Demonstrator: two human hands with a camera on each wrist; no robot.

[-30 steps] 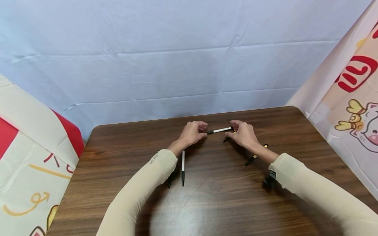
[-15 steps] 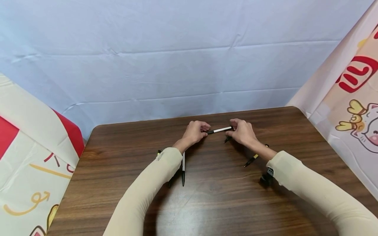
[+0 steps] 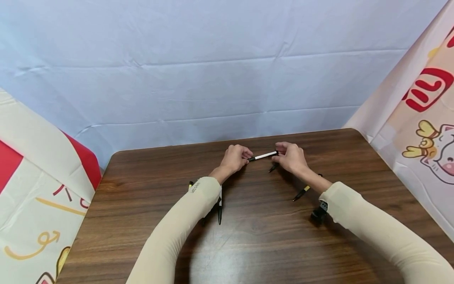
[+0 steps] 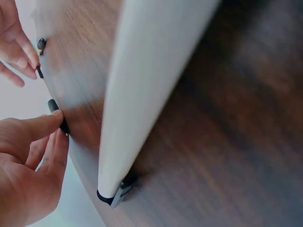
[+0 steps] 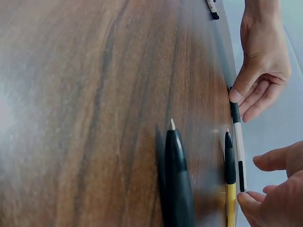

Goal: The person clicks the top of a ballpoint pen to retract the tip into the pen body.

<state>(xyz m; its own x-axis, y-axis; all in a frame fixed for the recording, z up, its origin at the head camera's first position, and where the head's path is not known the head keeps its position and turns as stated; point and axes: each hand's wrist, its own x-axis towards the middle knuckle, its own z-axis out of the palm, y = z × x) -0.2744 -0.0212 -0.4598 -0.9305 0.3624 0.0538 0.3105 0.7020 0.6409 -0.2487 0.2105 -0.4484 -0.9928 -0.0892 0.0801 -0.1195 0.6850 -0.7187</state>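
A white pen with black ends (image 3: 266, 155) lies crosswise near the far side of the table, between both hands. My left hand (image 3: 232, 158) pinches its black tip end between thumb and fingers. At the opposite end, my right hand (image 3: 292, 157) touches the pen with a fingertip, its thumb (image 5: 267, 161) held apart. Just below the right hand is a yellow-and-black pen (image 5: 231, 196), mostly hidden by that hand in the head view. Another yellow-and-black pen (image 3: 302, 193) lies beneath the right forearm.
Under the left forearm lies a second white pen (image 3: 220, 213), partly covered; its white barrel (image 4: 147, 94) looms large in the left wrist view. Beside it the end of a yellow-and-black pen (image 3: 190, 184) shows. The wooden table (image 3: 149, 169) meets a pale cloth backdrop (image 3: 213, 79).
The left hand and forearm have shifted slightly right, covering more of the lower white pen. The held pen and right hand have moved slightly up and left.
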